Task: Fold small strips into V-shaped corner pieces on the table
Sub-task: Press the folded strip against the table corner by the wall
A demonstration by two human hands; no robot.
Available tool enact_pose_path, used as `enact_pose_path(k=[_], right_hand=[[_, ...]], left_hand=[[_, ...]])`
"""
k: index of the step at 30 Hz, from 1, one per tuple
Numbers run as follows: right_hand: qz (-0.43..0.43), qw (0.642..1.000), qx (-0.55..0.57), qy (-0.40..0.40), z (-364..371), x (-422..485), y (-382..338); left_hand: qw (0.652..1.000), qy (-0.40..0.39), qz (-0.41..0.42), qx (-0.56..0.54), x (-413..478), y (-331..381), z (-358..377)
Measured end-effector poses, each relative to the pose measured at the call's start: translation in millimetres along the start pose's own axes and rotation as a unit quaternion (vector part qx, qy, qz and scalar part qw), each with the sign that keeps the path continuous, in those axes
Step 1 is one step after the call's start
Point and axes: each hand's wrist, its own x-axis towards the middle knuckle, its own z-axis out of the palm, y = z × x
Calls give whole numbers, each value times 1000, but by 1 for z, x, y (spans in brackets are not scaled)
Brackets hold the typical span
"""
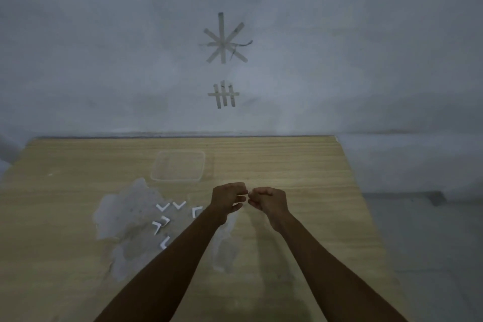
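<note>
You hold both hands side by side just above the middle of the table (300, 165). The fingers of your left hand (226, 198) and right hand (269, 200) are curled inward, and their tips almost meet in the narrow gap between the two hands. That posture suits creasing something tiny between two pinches. No strip shows in that gap, though, so I cannot tell whether you are grasping one or your fingers are simply clenched on nothing.

The finished work lies to the left. A handful of white V-shaped pieces (179, 204) sit in a loose cluster just beside your left wrist, on and near the grey worn patch (125, 206) of the tabletop. Each lies flat, and most lie apart from one another. They are probably there because your left hand can drop each one without a reach, while the spot under your hands stays free for folding.

A clear container (179, 166) stands farther away, beyond the cluster and near the wall side. It looks set back so that it stays out of the way, and it may be meant for collecting the pieces later.
</note>
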Motion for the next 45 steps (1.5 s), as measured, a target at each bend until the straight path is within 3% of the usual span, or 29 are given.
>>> enact_pose_path(k=[14, 25, 36, 45], right_hand=[[-41, 992, 8, 120, -17, -13, -15], [-69, 980, 28, 182, -72, -10, -46], [-65, 985, 4, 160, -180, 50, -101], [-49, 989, -43, 135, -235, 102, -131]], left_hand=[[996, -66, 32, 51, 8, 14, 25], [984, -126, 65, 106, 8, 25, 95], [975, -90, 105, 171, 34, 37, 224], [964, -39, 144, 222, 71, 33, 286]])
